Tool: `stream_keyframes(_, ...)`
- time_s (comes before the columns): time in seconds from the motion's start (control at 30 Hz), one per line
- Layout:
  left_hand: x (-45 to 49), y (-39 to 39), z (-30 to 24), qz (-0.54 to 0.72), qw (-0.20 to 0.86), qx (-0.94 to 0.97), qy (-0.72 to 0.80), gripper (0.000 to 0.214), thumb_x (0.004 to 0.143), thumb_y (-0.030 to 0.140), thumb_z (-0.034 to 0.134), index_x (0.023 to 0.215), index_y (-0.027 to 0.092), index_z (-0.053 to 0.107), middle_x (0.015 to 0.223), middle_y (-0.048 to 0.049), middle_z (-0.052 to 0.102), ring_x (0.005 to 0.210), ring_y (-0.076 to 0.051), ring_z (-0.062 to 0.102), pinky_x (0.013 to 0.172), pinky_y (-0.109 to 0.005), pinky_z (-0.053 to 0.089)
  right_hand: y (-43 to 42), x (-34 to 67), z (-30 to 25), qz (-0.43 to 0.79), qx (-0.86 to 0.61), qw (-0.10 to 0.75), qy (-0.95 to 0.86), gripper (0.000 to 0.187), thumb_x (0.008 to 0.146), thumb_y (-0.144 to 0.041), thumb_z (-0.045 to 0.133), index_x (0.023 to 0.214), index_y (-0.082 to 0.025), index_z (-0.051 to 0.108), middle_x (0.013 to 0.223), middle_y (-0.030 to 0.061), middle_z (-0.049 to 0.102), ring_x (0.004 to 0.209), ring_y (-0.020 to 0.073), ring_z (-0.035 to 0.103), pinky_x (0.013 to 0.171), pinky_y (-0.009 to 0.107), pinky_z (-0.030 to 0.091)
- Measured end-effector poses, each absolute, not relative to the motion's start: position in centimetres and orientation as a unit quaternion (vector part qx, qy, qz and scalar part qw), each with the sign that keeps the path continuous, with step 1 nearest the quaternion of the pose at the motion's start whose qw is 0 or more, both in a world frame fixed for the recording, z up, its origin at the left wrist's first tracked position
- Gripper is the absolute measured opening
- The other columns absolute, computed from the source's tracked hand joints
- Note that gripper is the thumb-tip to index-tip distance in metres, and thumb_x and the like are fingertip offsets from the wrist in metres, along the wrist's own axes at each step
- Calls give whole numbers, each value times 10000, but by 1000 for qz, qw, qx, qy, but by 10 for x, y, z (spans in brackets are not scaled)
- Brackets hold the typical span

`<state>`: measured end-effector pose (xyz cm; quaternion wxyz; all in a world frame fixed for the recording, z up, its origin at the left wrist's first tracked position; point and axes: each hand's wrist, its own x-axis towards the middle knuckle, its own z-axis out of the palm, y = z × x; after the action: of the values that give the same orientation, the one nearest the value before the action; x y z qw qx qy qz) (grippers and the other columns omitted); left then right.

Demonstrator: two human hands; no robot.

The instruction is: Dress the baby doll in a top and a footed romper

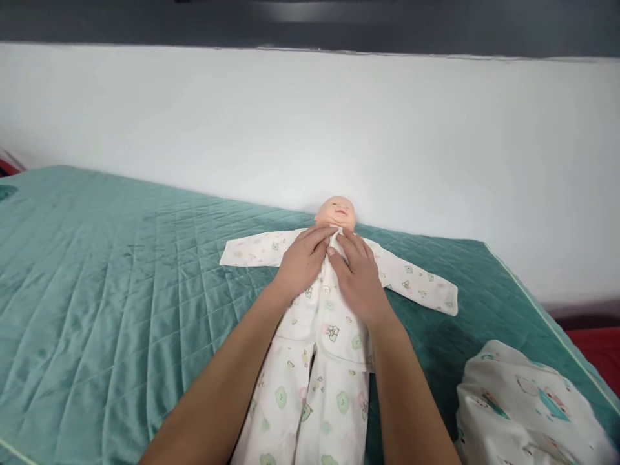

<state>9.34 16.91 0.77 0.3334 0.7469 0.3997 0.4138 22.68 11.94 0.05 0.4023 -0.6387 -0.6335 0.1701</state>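
Observation:
A baby doll (336, 212) lies on its back on a green quilted mattress (121, 271), dressed in a white printed sleepsuit (320, 361) with both sleeves spread out. My left hand (304, 259) and my right hand (357, 279) rest side by side on the doll's chest. Their fingertips pinch the front placket of the suit just below the neck. The fingers of both hands are pressed together on the fabric, near a small button.
A white wall (339, 129) runs right behind the doll's head. A bundle of white printed cloth (523, 407) lies at the mattress's near right corner. The mattress edge (547, 310) drops off on the right, with something red beyond it.

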Motion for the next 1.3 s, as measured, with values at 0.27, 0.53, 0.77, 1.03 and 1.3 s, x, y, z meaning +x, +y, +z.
stream_keyframes(0.27, 93, 171, 4, 426, 329, 748, 388, 355, 978, 205, 428, 1158, 273, 726, 1401, -5, 644, 1372, -190, 523, 1203, -385, 372, 121, 228, -4, 167, -603, 471, -623, 396, 952, -464, 528, 1294, -297, 636, 1519, 55, 529, 1453, 289, 407, 1218, 565, 277)
stream_keyframes(0.53, 88, 162, 10, 418, 352, 740, 392, 281, 932, 170, 487, 988, 254, 749, 1436, -4, 619, 1388, -216, 507, 1228, -405, 336, 106, 227, -8, 180, -590, 514, -596, 423, 922, -433, 596, 1320, -292, 593, 1479, 60, 563, 1404, 270, 459, 1208, 539, 302)
stream_keyframes(0.77, 77, 149, 1, 429, 368, 734, 376, 278, 925, 222, 525, 1112, 242, 730, 1470, -25, 589, 1421, -202, 465, 1240, -389, 313, 87, 222, -15, 208, -568, 553, -573, 420, 855, -401, 689, 1236, -278, 564, 1514, 73, 517, 1415, 256, 463, 1211, 507, 320)
stream_keyframes(1.03, 76, 148, 2, 434, 391, 717, 380, 250, 916, 243, 564, 1097, 268, 734, 1464, -4, 591, 1430, -193, 446, 1229, -386, 331, 85, 219, -17, 162, -561, 549, -597, 238, 874, -345, 663, 1097, -284, 609, 1495, 55, 538, 1410, 249, 467, 1205, 510, 319)
stream_keyframes(1.3, 75, 146, 2, 442, 407, 713, 361, 190, 907, 283, 628, 1062, 264, 737, 1454, -23, 594, 1421, -209, 460, 1149, -367, 433, 83, 219, -13, 170, -572, 537, -596, 236, 886, -364, 649, 1116, -307, 639, 1511, 40, 523, 1436, 248, 440, 1221, 529, 302)
